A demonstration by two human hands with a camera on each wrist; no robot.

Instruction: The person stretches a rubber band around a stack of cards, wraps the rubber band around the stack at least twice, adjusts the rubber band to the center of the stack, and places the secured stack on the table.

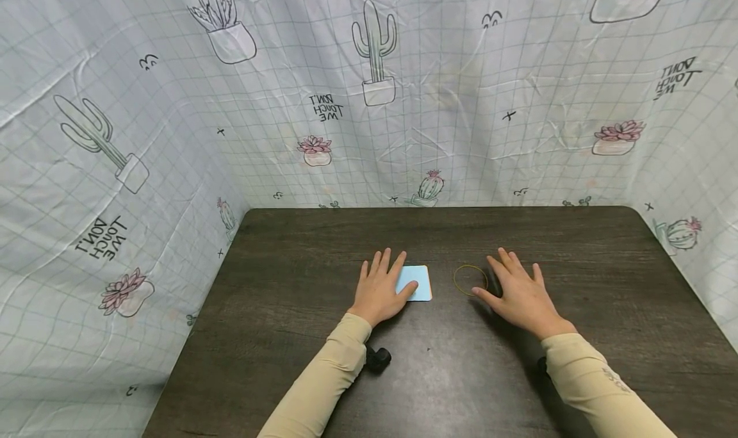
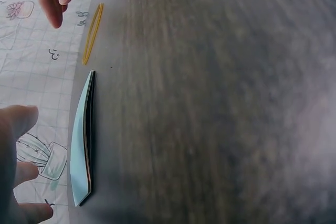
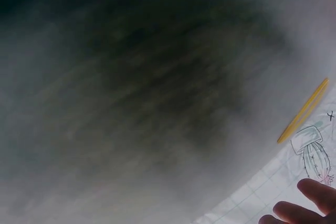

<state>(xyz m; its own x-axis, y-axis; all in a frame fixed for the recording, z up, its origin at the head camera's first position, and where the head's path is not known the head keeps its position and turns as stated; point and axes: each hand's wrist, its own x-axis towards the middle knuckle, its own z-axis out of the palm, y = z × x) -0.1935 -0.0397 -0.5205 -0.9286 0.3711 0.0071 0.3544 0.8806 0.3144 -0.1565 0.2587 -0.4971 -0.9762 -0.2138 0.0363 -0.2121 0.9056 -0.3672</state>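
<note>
A light blue, roughly square stack of cards or paper with an orange edge lies on the dark table. In the left wrist view the stack looks thin and slightly bowed, with darker layers beneath the blue one. My left hand is spread over its left side, palm down, and the thumb overlaps the blue face. To the right of the stack, a thin yellow rubber band forms a loose ring. My right hand hovers beside the band with fingers spread, its thumb tip and index finger near the ring's right edge. Neither hand grips anything.
The dark wood-grain table has rounded far corners. A white grid-patterned curtain printed with cacti hangs behind it and along both sides. A small black device sits under my left wrist.
</note>
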